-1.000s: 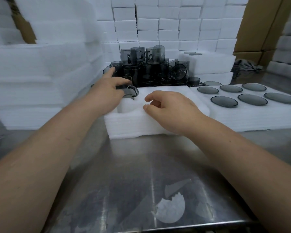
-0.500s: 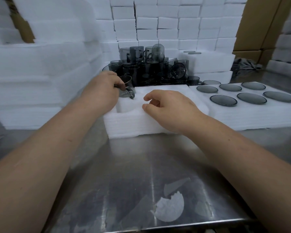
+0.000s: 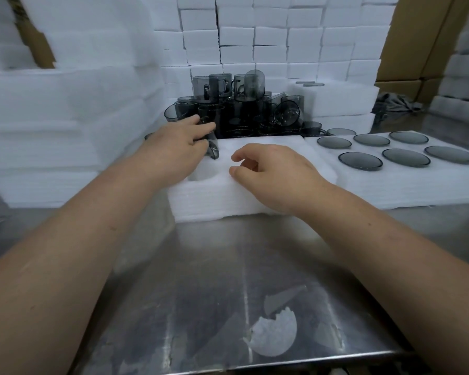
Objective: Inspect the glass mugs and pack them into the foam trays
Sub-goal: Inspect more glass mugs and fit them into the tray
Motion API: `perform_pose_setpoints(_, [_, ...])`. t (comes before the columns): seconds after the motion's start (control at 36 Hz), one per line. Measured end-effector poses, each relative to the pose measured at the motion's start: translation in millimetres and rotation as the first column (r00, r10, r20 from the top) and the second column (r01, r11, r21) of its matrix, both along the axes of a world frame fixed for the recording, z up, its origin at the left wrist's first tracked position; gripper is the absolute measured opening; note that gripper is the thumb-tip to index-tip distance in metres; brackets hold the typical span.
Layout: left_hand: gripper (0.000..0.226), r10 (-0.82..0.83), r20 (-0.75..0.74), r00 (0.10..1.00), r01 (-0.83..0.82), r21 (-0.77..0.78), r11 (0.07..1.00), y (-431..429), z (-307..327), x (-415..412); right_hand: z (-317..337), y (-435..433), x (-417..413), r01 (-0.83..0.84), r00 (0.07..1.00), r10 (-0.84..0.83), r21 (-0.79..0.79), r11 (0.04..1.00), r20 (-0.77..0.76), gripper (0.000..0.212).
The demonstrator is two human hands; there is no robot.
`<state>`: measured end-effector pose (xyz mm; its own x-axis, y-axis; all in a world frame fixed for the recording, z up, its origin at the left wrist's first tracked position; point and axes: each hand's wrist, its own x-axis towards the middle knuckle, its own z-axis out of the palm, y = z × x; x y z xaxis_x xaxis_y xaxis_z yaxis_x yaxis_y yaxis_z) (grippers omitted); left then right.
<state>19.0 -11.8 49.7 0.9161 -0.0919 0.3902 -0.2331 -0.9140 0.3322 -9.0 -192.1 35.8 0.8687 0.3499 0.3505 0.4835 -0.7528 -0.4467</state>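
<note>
Left hand (image 3: pixel 179 142) clasps a mug (image 3: pixel 213 153) over the far-left part of the tray (image 3: pixel 214 196), just in front of the pile (image 3: pixel 241 109) and just beyond an empty pocket (image 3: pixel 203 173); mug tilted, not seated. Right hand (image 3: pixel 271 171) rests on the tray top, fingers loosely curled, holding nothing; full tray (image 3: pixel 390 190) sits just beside, to the right. Step judged: placing a mug; next calls for lowering it squarely into a pocket while the right hand steadies the foam.
</note>
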Motion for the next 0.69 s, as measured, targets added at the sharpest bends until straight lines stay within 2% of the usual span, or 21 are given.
perform_pose_setpoints(0.33, [0.037,0.039,0.069,0.997,-0.038,-0.013,0.999,-3.3,0.1,-2.5,-0.4,0.0,0.4,0.002,1.0,-0.002,0.011,1.0,-0.005,0.034])
perform_pose_setpoints(0.5, [0.045,0.073,-0.056,0.996,-0.066,0.12,0.991,-3.5,1.3,-2.8,-0.6,0.6,0.5,-0.001,1.0,0.001,0.006,1.0,0.001,0.034])
perform_pose_setpoints(0.69, [0.046,0.055,-0.162,0.985,-0.031,0.145,0.989,-3.3,4.7,-5.7,-0.5,0.0,1.0,0.0,1.0,0.0,0.007,1.0,-0.003,0.034])
